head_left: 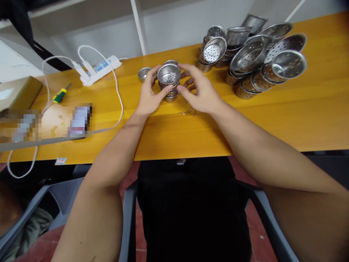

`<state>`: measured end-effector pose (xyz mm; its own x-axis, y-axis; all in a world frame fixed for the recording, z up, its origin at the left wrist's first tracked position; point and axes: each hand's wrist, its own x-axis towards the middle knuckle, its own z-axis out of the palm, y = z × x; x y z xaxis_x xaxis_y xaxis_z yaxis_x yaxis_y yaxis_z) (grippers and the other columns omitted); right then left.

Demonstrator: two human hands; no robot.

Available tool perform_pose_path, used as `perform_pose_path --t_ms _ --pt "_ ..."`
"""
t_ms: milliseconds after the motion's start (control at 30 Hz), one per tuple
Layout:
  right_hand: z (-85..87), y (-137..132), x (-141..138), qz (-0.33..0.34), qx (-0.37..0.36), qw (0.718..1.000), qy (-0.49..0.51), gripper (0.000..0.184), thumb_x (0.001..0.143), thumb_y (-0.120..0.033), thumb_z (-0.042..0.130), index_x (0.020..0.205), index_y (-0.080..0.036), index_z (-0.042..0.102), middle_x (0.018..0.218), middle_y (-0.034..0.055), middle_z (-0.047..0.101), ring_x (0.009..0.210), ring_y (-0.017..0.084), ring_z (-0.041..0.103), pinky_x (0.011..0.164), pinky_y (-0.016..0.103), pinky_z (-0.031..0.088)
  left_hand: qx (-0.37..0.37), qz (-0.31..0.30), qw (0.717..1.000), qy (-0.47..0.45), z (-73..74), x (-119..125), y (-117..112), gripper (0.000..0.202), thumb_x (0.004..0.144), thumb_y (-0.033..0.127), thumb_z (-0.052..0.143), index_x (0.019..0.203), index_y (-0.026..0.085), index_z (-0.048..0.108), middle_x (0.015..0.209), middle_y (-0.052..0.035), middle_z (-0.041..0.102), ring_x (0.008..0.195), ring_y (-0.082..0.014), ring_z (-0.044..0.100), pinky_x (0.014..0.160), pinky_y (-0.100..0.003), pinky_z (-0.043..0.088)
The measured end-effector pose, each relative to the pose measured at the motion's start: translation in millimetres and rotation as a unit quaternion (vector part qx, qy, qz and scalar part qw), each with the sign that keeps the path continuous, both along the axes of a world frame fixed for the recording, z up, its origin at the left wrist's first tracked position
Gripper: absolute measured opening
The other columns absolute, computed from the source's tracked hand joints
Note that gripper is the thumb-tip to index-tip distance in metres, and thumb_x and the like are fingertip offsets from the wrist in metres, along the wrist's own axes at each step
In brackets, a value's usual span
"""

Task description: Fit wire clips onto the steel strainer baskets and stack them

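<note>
Both of my hands meet at a small stack of perforated steel strainer cups (pixel 169 82) on the yellow table (pixel 272 116). My left hand (pixel 148 96) grips the stack's left side, thumb on the top cup's front rim. My right hand (pixel 197 91) holds the right side with fingers curled around it. The top cup (pixel 168 74) is tilted toward me, showing its holed bottom. A thin wire handle (pixel 188 111) lies on the table just below my right hand. One small steel cup (pixel 144 73) stands alone behind my left hand.
A big heap of steel strainer baskets (pixel 253 58) fills the back right. At the left are a white power strip (pixel 99 69) with cables, a green-yellow screwdriver (pixel 61 94), a phone (pixel 80 121) and a cardboard box (pixel 16 92). A grey chair (pixel 35 203) stands lower left.
</note>
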<state>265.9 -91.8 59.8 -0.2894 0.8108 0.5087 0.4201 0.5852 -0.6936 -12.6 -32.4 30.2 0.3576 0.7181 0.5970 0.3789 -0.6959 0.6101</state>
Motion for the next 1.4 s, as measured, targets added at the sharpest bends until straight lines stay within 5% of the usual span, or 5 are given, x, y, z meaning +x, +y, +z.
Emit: perform_pose_path --t_ms 300,733,933,1233,1400 --pt "-5.3 2.6 -1.1 0.0 -0.003 1.0 0.002 0.105 0.11 -0.103 0.08 0.191 -0.036 0.07 0.171 0.0205 0.079 0.141 0.046 0.086 0.114 0.06 0.081 -0.027 0.003 0.999 -0.036 -15.2 9.5 13.0 0.09 0.118 0.089 0.079 0.192 0.045 0.054 0.192 -0.0174 0.069 0.171 -0.0385 0.08 0.138 -0.062 0.074" --pt "-13.0 11.9 3.2 -0.003 -0.02 0.999 0.04 0.109 0.108 -0.112 0.075 0.191 -0.042 0.062 0.166 0.019 0.079 0.12 0.041 0.088 0.101 0.062 0.083 -0.026 0.087 0.993 -0.073 -14.4 -57.8 46.1 0.103 0.101 0.12 0.064 0.167 0.042 0.076 0.183 -0.0119 0.079 0.178 -0.0421 0.072 0.161 -0.069 0.05" --pt "-15.8 16.3 5.8 -0.01 -0.027 0.998 0.049 0.105 0.105 -0.114 0.077 0.18 -0.041 0.071 0.167 0.0194 0.079 0.118 0.041 0.087 0.098 0.063 0.083 -0.123 0.177 0.974 0.065 -15.9 -70.2 48.5 0.1 0.093 0.069 0.103 0.18 0.035 0.07 0.206 -0.012 0.058 0.205 -0.0475 0.035 0.175 -0.071 0.011" --pt "-11.2 13.2 4.2 -0.014 -0.022 0.999 0.025 0.1 0.111 -0.111 0.071 0.178 -0.036 0.071 0.168 0.0208 0.079 0.119 0.039 0.088 0.096 0.057 0.08 -0.117 0.226 0.961 0.106 -14.4 -63.2 41.8 0.05 0.081 0.048 0.114 0.124 0.04 0.09 0.16 -0.0167 0.08 0.18 -0.0613 0.056 0.164 -0.094 0.027" --pt "-7.1 11.0 3.2 -0.034 -0.001 0.999 0.017 0.086 0.115 -0.102 0.075 0.174 -0.039 0.075 0.16 0.0199 0.083 0.121 0.042 0.086 0.098 0.061 0.08 -0.085 0.237 0.967 0.036 0.8 -59.4 31.2 0.043 0.097 0.054 0.111 0.105 0.031 0.075 0.151 -0.0159 0.079 0.16 -0.0484 0.072 0.158 -0.079 0.048"
